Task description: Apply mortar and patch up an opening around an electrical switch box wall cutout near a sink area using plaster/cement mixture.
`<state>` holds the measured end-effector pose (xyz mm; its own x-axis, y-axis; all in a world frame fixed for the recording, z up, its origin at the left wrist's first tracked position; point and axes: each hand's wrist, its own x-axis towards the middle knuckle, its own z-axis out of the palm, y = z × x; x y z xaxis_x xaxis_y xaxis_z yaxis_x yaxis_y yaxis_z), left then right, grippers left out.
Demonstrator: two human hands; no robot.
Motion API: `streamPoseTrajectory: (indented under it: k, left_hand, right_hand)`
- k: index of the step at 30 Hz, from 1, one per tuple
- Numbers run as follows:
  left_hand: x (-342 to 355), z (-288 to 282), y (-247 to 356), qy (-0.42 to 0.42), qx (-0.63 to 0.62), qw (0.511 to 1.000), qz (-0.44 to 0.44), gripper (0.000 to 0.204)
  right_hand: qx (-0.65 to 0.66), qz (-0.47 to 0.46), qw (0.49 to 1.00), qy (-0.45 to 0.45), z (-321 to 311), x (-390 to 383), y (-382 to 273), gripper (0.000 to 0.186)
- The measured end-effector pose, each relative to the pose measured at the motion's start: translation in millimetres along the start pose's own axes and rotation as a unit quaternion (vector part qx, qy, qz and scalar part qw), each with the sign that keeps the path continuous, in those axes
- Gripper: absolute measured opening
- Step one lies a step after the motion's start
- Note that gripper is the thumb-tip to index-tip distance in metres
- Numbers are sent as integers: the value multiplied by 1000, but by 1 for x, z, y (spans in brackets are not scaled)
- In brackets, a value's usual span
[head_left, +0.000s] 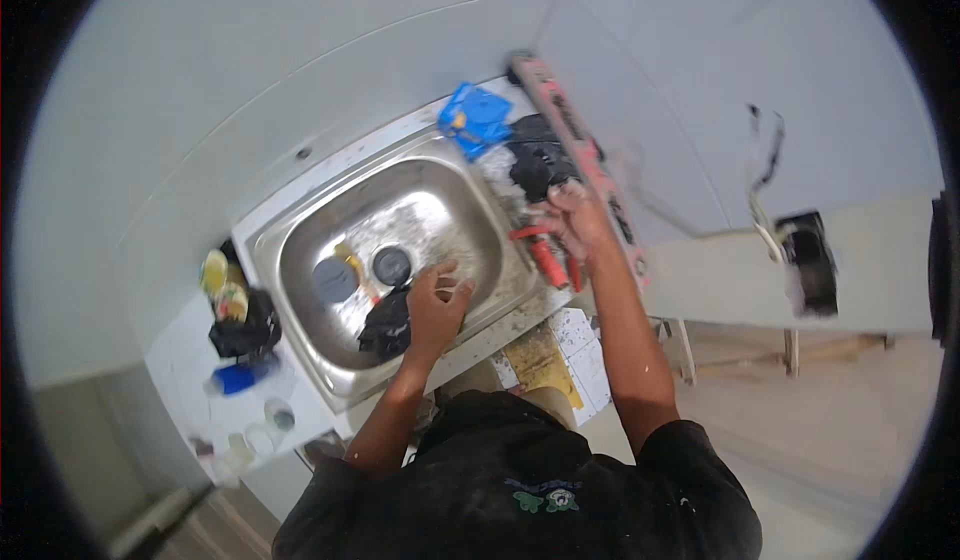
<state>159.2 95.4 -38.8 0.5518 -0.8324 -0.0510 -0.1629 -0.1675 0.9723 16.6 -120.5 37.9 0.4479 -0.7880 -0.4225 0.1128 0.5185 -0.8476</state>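
My left hand [437, 295] sits down in the sink [300, 250], fingers spread flat and gripping nothing, at the near right part of the basin. Just to its left, touching or nearly so, lies a crumpled black rag [385, 328]. Beyond the rag, further left on the basin floor, are the drain [391, 265], a round grey plug [334, 280] and a small yellow bit [352, 260] between them; I can't make out what that bit is.

My right hand [570, 215] is up on the desk [505, 320] to the right of the sink, curled at the lower part of a long pink level [575, 145]. I can't tell for sure whether it grips the level or only rests against it. The level's long axis runs away from me, up and to the left toward the wall. Red-handled pliers [545, 255] lie just below that hand, a black cloth [535, 160] and a blue box [477, 118] further out.

So the rag belongs to the left hand, the level and pliers to the right.

On the far left of the desk stand a yellow bottle [215, 272], a black bag [245, 332] and a blue thing [235, 377].
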Motion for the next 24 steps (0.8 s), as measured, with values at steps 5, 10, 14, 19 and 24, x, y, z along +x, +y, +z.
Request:
streamPoseTrajectory:
  k: [5, 10, 14, 19, 24]
  left_hand:
    - [33, 32, 33, -109, -158, 981, -9, 71]
    - [21, 94, 45, -349, -328, 869, -123, 65]
    - [-3, 121, 57, -424, -257, 830, -255, 37]
    - [-9, 139, 19, -474, -185, 809, -296, 49]
    - [-13, 169, 43, -472, -147, 792, -358, 76]
  right_hand:
    - [-297, -38, 953, -44, -44, -65, 34, 22]
    - [-479, -252, 841, -4, -71, -149, 67, 35]
    - [-425, -214, 875, 88, -93, -199, 92, 33]
    - [-274, -46, 945, 174, -130, -236, 100, 44]
    - [-334, -30, 901, 277, -165, -251, 166, 34]
